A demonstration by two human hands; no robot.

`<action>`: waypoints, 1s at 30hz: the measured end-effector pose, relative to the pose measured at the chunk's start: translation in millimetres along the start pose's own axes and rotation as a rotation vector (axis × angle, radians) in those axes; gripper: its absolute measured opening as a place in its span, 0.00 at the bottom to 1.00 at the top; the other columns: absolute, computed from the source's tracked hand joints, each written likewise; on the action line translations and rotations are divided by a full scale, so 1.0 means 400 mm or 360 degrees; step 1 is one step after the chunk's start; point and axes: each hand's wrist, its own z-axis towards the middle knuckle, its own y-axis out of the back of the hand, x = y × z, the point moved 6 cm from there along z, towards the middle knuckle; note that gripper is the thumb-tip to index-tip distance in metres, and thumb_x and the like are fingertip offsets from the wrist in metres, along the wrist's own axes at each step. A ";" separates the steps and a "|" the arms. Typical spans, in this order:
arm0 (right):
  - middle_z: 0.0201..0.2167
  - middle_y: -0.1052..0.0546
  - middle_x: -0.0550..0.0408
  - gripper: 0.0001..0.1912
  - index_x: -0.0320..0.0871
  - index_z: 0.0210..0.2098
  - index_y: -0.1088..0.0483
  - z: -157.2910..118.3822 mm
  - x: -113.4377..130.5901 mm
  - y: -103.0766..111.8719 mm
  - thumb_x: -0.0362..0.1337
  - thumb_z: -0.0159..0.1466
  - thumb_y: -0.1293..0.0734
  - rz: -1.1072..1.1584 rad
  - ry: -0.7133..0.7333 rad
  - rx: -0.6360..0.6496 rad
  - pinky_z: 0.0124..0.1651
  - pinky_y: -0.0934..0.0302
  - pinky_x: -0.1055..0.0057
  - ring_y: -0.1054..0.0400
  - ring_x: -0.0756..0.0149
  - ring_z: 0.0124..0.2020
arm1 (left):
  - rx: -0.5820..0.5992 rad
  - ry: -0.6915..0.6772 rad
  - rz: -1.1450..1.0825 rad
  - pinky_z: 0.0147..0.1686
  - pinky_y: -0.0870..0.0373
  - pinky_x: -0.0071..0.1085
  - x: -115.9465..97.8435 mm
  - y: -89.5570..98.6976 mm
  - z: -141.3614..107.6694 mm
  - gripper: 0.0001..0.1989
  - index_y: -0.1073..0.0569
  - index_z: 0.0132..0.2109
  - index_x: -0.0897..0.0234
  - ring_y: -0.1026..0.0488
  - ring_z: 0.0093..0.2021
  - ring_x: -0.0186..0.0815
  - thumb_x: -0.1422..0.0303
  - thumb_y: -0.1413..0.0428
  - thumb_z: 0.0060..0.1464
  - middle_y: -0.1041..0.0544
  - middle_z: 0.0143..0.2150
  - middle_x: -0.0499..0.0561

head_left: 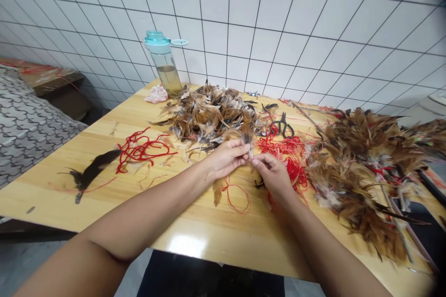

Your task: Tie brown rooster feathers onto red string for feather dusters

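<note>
White tiles [244, 4] rise behind my wooden table [49, 181]. Just in front of the feather pile [209, 113], my left hand [230, 158] pinches a small feather tuft [248, 137], probably to keep its plumes together; my right hand [275, 178] is closed in a pinch by its base, perhaps on thread, I cannot tell. Scissors [283, 119] lie right of the pile, presumably for easy reach.

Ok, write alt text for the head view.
A person's left hand pinches a small dark feather tuft, with the right hand at its base, over a yellow wooden table. Around them lie heaped brown feathers, tangled red string and black scissors; a clear, turquoise-lidded bottle stands near a white tiled wall.
</note>
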 end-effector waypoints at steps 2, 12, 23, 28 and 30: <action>0.27 0.26 0.55 0.10 0.43 0.28 0.26 -0.003 0.001 0.000 0.44 0.56 0.32 -0.0010 0.0001 -0.0013 0.37 0.39 0.68 0.34 0.66 0.31 | 0.0002 0.0045 -0.0006 0.29 0.37 0.22 0.007 0.002 0.000 0.20 0.34 0.28 0.69 0.32 0.26 0.24 0.65 0.30 0.38 0.30 0.24 0.46; 0.27 0.28 0.55 0.10 0.43 0.28 0.28 -0.009 0.002 0.007 0.44 0.59 0.34 -0.0060 -0.0007 -0.0022 0.36 0.42 0.69 0.36 0.66 0.31 | 0.0010 0.0079 0.0168 0.27 0.41 0.22 0.025 -0.006 -0.001 0.22 0.33 0.31 0.69 0.35 0.25 0.23 0.61 0.30 0.38 0.30 0.25 0.45; 0.26 0.28 0.57 0.13 0.44 0.29 0.30 -0.002 0.007 -0.009 0.48 0.57 0.34 0.0029 -0.0081 0.0187 0.34 0.41 0.71 0.37 0.68 0.29 | -0.0055 -0.0197 0.0893 0.29 0.43 0.25 -0.025 0.000 -0.005 0.16 0.30 0.28 0.67 0.38 0.26 0.27 0.59 0.35 0.44 0.32 0.24 0.45; 0.23 0.30 0.58 0.12 0.44 0.25 0.30 -0.001 -0.001 -0.009 0.47 0.56 0.32 0.0001 -0.0047 0.0169 0.33 0.42 0.71 0.38 0.68 0.28 | -0.0079 -0.0261 0.1271 0.27 0.43 0.27 -0.035 -0.005 -0.009 0.12 0.28 0.24 0.65 0.39 0.26 0.30 0.62 0.37 0.43 0.33 0.22 0.45; 0.23 0.31 0.59 0.12 0.44 0.24 0.31 -0.002 -0.001 -0.010 0.45 0.56 0.32 0.0028 -0.0045 0.0151 0.34 0.42 0.71 0.38 0.69 0.28 | -0.0087 -0.0248 0.1271 0.28 0.42 0.27 -0.032 -0.005 -0.011 0.12 0.28 0.25 0.65 0.37 0.27 0.31 0.61 0.37 0.43 0.31 0.23 0.46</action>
